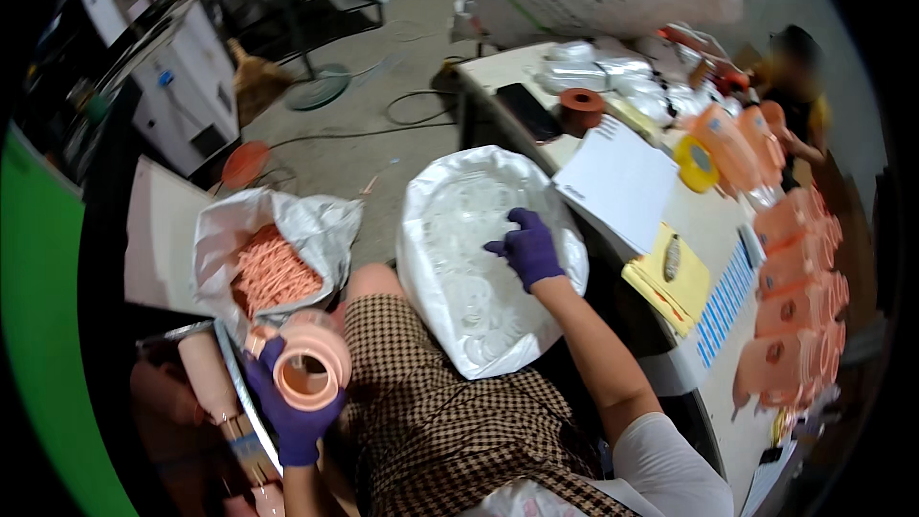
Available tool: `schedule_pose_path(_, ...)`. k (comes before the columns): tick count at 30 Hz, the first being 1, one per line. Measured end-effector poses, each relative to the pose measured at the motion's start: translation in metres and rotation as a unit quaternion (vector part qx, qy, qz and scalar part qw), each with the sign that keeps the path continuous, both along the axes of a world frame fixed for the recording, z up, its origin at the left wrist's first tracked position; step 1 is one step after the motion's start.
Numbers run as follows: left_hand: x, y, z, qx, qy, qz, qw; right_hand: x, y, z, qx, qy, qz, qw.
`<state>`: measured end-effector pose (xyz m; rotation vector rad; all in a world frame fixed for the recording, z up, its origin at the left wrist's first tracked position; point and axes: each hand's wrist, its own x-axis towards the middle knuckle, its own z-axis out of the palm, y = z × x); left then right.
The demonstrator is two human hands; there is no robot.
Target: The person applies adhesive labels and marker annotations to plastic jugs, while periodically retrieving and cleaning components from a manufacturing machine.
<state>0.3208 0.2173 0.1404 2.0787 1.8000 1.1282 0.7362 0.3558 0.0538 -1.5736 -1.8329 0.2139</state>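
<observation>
My left hand (295, 421), in a purple glove, grips a peach-coloured plastic container (325, 335). Its wide round mouth faces up toward me, tilted, beside my left knee. Over a white sack (417, 215) in front of my lap hovers my right hand (530, 254), also gloved in purple. Its thumb and index finger are stretched apart, and nothing shows between them. Inside that sack lie several clear round plastic pieces (469, 273). Whether my right fingertips touch them I cannot tell.
On the left stands a white bag (215, 239) of thin peach plastic scraps (273, 273), near a box (239, 373) holding peach containers. The table (708, 220) at right bears papers (617, 187), a phone (528, 112), yellow tape (696, 163) and stacked peach containers (795, 306). Another person (804, 86) is beyond it.
</observation>
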Motion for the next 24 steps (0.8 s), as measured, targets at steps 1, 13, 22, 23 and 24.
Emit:
schedule_pose_path(1, 0.007, -0.001, -0.005, -0.015, -0.155, -0.029, 0.987, -0.001, -0.008, 0.006, 0.010, 0.058, 0.030, 0.998)
schedule_pose_path(13, 0.038, 0.047, 0.038, 0.063, 0.090, -0.165, 0.980, -0.153, -0.104, 0.122, 0.004, 0.188, 0.374, 0.908)
schedule_pose_path(22, 0.049, 0.035, 0.042, 0.056, 0.144, -0.185, 0.971, -0.193, -0.099, 0.108, -0.085, 0.119, 0.320, 0.936)
schedule_pose_path(23, 0.051, 0.036, 0.041, 0.031, 0.137, -0.196, 0.971, -0.194, -0.101, 0.109, -0.087, 0.118, 0.317, 0.937)
schedule_pose_path(24, 0.054, 0.037, 0.041, 0.031, 0.134, -0.199, 0.970, -0.196, -0.102, 0.110, -0.075, 0.124, 0.297, 0.944)
